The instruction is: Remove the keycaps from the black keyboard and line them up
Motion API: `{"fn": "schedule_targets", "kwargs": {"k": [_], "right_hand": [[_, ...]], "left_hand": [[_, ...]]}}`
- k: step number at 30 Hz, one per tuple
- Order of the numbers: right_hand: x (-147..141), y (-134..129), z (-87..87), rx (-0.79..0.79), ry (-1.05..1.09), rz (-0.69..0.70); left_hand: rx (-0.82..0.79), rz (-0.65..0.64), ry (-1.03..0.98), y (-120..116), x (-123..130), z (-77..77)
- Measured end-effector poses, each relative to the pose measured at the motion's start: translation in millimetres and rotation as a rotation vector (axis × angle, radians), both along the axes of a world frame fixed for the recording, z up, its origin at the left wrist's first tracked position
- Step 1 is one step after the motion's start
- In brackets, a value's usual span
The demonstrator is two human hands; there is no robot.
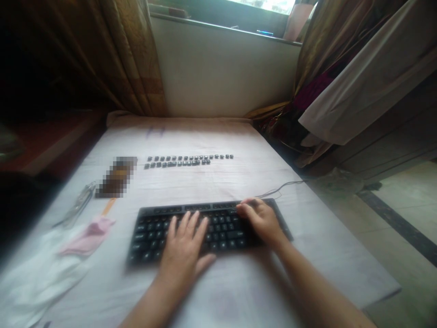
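From here, the keyboard (223, 228) lies on the table (327, 248), its middle partly hidden under the left hand (184, 248), fingers spread open. At the keyboard's two o'clock, the right hand (262, 219) curls its fingers; I can't tell whether they grip anything. Toward eleven, loose keys (185, 163) look blurred.

Left hand (184, 248) spread on black keyboard (223, 227); right hand (265, 222) curled over its right end, grip blurred, unclear. Loose keycaps (171, 164) beyond, in two rows.

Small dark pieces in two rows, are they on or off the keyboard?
Off: the small dark pieces lie on the cloth, beyond the keyboard.
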State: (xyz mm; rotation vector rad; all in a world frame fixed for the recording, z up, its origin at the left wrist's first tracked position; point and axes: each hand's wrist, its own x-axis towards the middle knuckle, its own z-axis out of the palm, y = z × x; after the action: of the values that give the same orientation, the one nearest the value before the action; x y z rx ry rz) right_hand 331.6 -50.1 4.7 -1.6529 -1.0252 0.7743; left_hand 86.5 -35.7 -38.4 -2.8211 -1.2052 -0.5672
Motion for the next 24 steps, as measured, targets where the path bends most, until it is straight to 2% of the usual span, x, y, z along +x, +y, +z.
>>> {"fn": "schedule_targets", "kwargs": {"k": [3, 5, 9, 14, 19, 24], "right_hand": [[2, 1, 5.3, 0.051, 0.123, -0.094], [2, 1, 9.2, 0.076, 0.156, -0.104], [-5, -2, 14.4, 0.083, 0.109, -0.018], [-23, -5, 14.7, 0.178, -0.017, 0.115], [-37, -4, 17.2, 0.258, -0.102, 0.203], [-44, -3, 17.2, 0.284, -0.064, 0.227]], "left_hand": [[0.015, 0.001, 0.001, 0, 1, 1.1], [0.026, -0.003, 0.005, 0, 1, 1.4], [0.061, -0.028, 0.022, 1, -1, 1.0], [0.092, -0.072, -0.040, 9, -2, 6.5], [0.043, -0.102, -0.223, 23, 3, 21.4], [-0.042, -0.127, -0.372, 28, 10, 31.4]]}}
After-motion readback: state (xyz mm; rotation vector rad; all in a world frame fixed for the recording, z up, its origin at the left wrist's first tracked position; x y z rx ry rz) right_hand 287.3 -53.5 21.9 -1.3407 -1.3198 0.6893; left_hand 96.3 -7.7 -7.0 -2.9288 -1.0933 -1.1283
